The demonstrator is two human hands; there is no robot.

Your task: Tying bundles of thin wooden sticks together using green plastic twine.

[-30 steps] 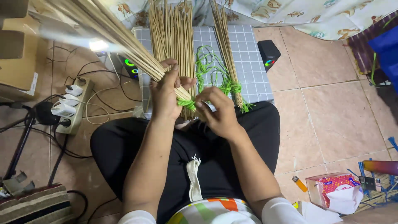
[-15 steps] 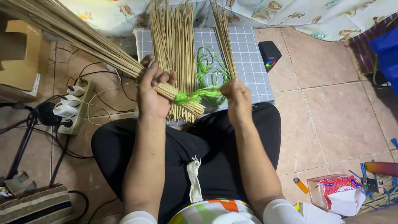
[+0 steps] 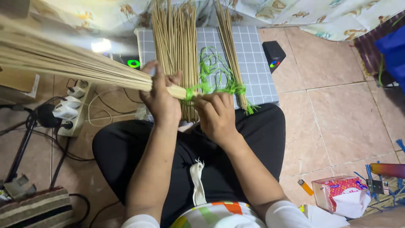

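Note:
My left hand (image 3: 160, 98) grips a thick bundle of thin tan sticks (image 3: 63, 63) near its cut end; the bundle fans out to the upper left. A bright green string (image 3: 215, 78) is wrapped around that end, and my right hand (image 3: 216, 114) pinches it just right of the bundle. The string's loose loops trail over a grey gridded mat (image 3: 253, 59). Two more groups of sticks lie on the mat: a wide one (image 3: 177, 38) and a narrow one (image 3: 230, 46) tied with green string at its near end.
A white power strip (image 3: 71, 114) with cables lies on the tiled floor at left. A black speaker with a lit ring (image 3: 274, 55) sits by the mat. At lower right are a tissue box (image 3: 344, 196), an orange lighter (image 3: 306, 187) and blue tools.
The bundle has swung lower and more level, pointing left. My right hand has come back in to the bundle's end, close to my left hand, still on the green string.

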